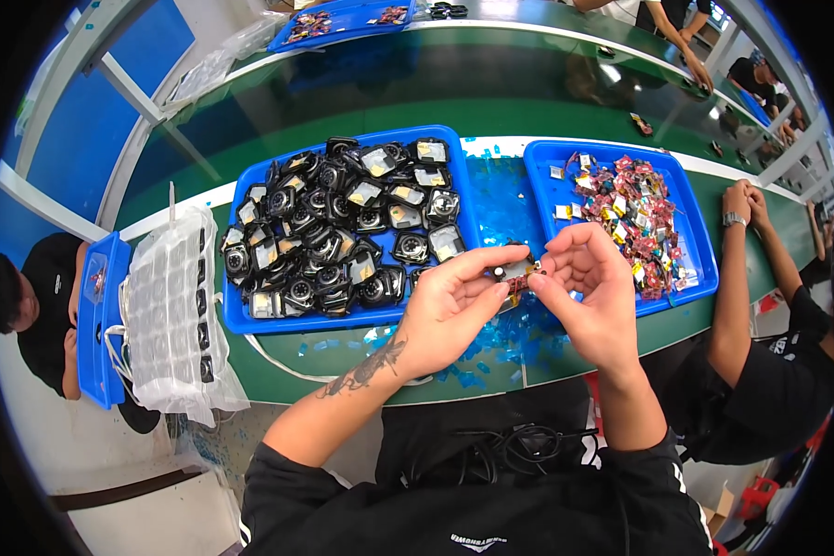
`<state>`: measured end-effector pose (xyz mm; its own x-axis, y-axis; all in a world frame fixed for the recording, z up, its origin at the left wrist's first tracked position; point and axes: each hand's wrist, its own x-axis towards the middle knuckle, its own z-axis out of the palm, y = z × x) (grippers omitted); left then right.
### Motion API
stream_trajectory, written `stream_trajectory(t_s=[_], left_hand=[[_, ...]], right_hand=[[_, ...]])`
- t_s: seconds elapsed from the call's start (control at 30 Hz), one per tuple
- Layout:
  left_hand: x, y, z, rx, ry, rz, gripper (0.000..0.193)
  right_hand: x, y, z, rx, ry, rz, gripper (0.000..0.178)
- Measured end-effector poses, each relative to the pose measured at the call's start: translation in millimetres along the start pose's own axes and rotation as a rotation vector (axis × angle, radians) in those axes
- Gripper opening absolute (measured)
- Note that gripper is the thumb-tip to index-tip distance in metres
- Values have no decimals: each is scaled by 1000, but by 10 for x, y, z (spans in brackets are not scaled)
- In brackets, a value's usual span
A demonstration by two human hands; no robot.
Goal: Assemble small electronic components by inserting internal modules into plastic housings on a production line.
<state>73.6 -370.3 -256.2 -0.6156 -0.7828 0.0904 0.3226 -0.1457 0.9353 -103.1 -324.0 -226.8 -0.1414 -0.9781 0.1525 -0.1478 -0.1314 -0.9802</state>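
My left hand (449,301) pinches a small dark watch case (508,271) between thumb and fingers, above the table's near side. My right hand (595,301) meets it from the other side. Its thumb and a fingertip are closed at the case's edge, where a small reddish part shows; my fingers hide most of it. Left of my hands, a blue tray (347,322) holds a heap of black watch cases (324,208), some with pale rectangular pieces. To the right, another blue tray (704,250) holds small red circuit boards (630,199) with wires and white and yellow pieces.
Blue film scraps (500,208) litter the green table (389,385) between the trays. A clear plastic compartment tray (162,315) stands at the left end. Co-workers sit left and right; one's hands (746,201) are beside the right tray. A conveyor belt (417,83) runs behind.
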Motion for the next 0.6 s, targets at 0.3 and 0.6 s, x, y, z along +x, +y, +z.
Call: stream_trajectory(t_s=[0.3, 0.6], left_hand=[[3, 8, 25, 96, 35, 11, 45], [-10, -11, 48, 85, 100, 69, 48]], right_hand=[[30, -19, -15, -137, 2, -52, 34], [13, 7, 62, -176, -13, -42, 42]])
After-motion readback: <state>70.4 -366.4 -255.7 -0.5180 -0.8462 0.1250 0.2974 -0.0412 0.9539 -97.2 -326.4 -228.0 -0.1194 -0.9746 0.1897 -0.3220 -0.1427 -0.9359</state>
